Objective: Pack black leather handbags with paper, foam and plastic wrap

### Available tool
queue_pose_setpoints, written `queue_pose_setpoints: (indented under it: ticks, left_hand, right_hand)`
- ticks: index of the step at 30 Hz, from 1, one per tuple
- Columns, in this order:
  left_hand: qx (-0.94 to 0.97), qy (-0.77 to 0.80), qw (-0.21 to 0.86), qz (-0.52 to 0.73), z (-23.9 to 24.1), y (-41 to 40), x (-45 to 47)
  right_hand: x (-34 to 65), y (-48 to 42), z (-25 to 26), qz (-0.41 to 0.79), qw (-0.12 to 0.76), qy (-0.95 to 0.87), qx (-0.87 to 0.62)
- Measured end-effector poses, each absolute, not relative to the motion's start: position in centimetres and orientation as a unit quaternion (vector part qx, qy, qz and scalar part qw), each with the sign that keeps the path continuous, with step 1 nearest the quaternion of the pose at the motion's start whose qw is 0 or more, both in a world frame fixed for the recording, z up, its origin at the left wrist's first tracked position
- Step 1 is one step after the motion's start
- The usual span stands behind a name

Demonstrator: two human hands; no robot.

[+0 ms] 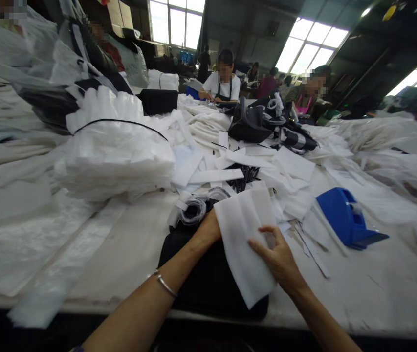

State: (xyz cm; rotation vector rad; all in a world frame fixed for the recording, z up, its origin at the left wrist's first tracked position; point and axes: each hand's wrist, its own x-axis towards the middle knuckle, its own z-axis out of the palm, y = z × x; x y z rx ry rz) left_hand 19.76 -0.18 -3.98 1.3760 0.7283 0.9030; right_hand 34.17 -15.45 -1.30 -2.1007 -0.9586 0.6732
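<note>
Right hand (279,259) pinches white foam sheet (243,234) at its 3 o'clock edge, fingers half curled; left hand (211,227) hidden behind it, grip unclear; sheet seems light, floppy.

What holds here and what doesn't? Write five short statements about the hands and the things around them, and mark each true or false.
1. The right hand grips a white sheet. True.
2. The left hand wears a glove. False: it is bare, with a bracelet at the wrist.
3. A blue tape dispenser lies to the right of the sheet. True.
4. The sheet is held over a red bag. False: a black item lies beneath it.
5. A black band runs round the bundle of white sheets on the left. True.
</note>
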Motion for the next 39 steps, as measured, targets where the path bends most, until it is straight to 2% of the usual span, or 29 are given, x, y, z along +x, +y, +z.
queue_pose_setpoints:
  ticks: [5, 11, 13, 17, 21, 24, 28, 33, 36, 39]
  left_hand:
    - [0.577, 0.357, 0.643, 0.356, -3.4, -1.3, 19.4]
    - [0.506, 0.379, 0.705, 0.322, -3.5, -1.5, 19.1]
    - [0.486, 0.360, 0.731, 0.317, -3.1, -1.5, 18.7]
    - [0.432, 0.321, 0.783, 0.310, -2.3, -1.5, 17.9]
    - [0.407, 0.305, 0.804, 0.308, -1.7, -1.7, 17.6]
    - [0.406, 0.307, 0.800, 0.318, -1.5, -1.8, 17.5]
    - [0.405, 0.289, 0.802, 0.332, -1.5, -2.0, 17.3]
    - [0.390, 0.261, 0.815, 0.339, -1.7, -2.2, 17.1]
    - [0.387, 0.248, 0.821, 0.339, -1.6, -2.3, 17.0]
    - [0.399, 0.221, 0.818, 0.350, -1.5, -2.5, 16.9]
  right_hand:
    - [34.9, -16.1, 0.8, 0.151, 0.400, -0.418, -0.802]
    - [41.7, -18.7, 5.8, 0.195, 0.489, -0.273, -0.805]
    - [44.4, -19.3, 6.3, 0.271, 0.461, -0.248, -0.808]
    - [47.3, -18.5, 5.6, 0.464, 0.336, -0.291, -0.766]
    - [47.4, -15.6, 5.1, 0.579, 0.238, -0.414, -0.661]
    - [47.2, -12.4, 4.9, 0.638, 0.182, -0.437, -0.607]
    - [46.3, -8.3, 3.9, 0.654, 0.132, -0.479, -0.570]
    - [44.7, -5.9, 3.0, 0.588, 0.096, -0.545, -0.590]
    - [44.1, -6.6, 3.7, 0.554, 0.121, -0.533, -0.628]
    - [43.9, -7.8, 4.6, 0.601, 0.159, -0.486, -0.614]
